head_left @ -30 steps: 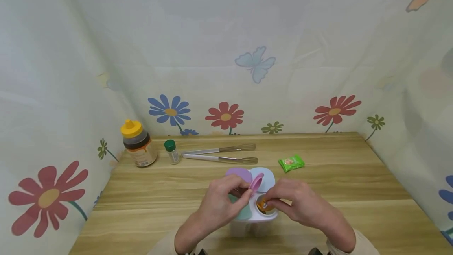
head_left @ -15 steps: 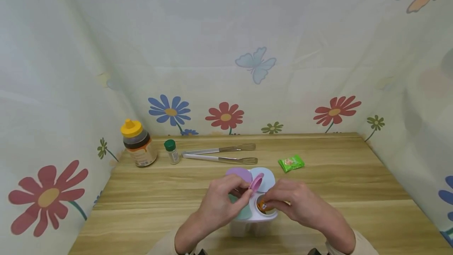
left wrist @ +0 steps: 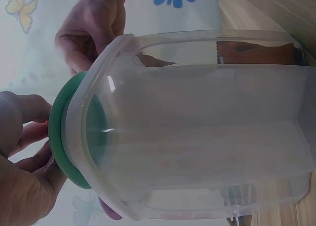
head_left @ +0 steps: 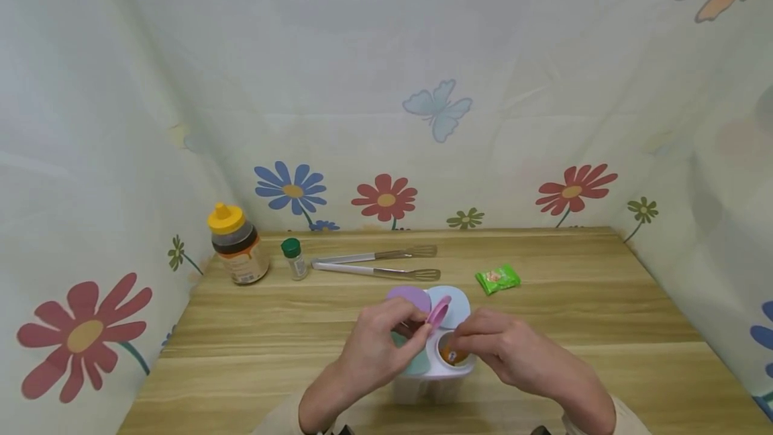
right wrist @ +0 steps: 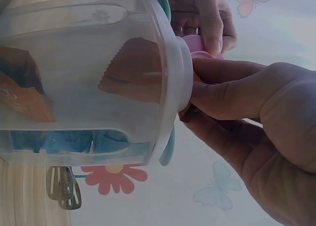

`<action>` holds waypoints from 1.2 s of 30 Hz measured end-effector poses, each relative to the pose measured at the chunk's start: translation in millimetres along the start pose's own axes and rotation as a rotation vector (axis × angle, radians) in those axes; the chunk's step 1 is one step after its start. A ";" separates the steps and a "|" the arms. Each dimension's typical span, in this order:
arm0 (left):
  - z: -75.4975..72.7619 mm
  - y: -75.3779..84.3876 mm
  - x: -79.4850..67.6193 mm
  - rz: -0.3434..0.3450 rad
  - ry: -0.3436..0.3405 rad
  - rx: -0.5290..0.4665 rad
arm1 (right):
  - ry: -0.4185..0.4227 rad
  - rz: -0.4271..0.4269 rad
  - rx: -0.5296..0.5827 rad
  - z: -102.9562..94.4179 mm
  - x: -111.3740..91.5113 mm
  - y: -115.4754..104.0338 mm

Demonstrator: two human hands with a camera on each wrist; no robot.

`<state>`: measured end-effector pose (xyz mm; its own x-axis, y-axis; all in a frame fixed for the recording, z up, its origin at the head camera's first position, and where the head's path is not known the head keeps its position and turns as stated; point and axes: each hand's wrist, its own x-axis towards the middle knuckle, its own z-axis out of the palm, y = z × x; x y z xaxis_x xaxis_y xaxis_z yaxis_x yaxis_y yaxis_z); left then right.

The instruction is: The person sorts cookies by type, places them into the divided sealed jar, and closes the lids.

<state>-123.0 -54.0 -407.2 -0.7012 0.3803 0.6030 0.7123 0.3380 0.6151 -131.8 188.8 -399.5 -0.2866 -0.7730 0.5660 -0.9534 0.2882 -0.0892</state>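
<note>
A clear storage box (left wrist: 207,117) with a white top and several coloured round caps stands at the front of the table. My left hand (head_left: 382,337) pinches the raised pink cap (head_left: 438,314) between thumb and fingers, tilted up beside its round opening. With my right hand (head_left: 513,351) I pinch the top of an orange snack packet (head_left: 453,354) at that opening; most of the packet (right wrist: 136,72) hangs inside the compartment. Lower in the same compartment lies another orange packet (right wrist: 27,100). Blue packets (right wrist: 54,140) sit in the neighbouring compartment. The purple, blue and green caps are down.
Behind the box lie metal tongs (head_left: 344,267). A green snack packet (head_left: 498,278) rests on the table to the right. At the back left stand a yellow-capped squeeze bottle (head_left: 238,247) and a green-capped shaker (head_left: 294,260). Flowered cloth (head_left: 338,126) walls in the table.
The fingers of my right hand have shifted slightly right, and the orange packet sits a bit lower in the opening. My left hand keeps the pink cap raised as before.
</note>
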 end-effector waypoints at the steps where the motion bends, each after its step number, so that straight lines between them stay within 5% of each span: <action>1: -0.1 0.4 -0.1 -0.008 -0.003 -0.001 | 0.016 -0.016 -0.001 0.7 0.3 0.3; 9: 0.7 0.3 -0.2 0.004 0.002 -0.005 | 0.093 -0.095 0.002 8.5 3.1 2.4; 36: 0.0 2.5 0.6 -0.012 0.001 -0.002 | 0.062 -0.092 -0.065 11.0 2.4 4.8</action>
<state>-121.6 -53.0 -405.3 -0.7097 0.3754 0.5961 0.7038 0.3412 0.6231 -138.1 182.1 -407.5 -0.1896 -0.7618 0.6194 -0.9667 0.2553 0.0180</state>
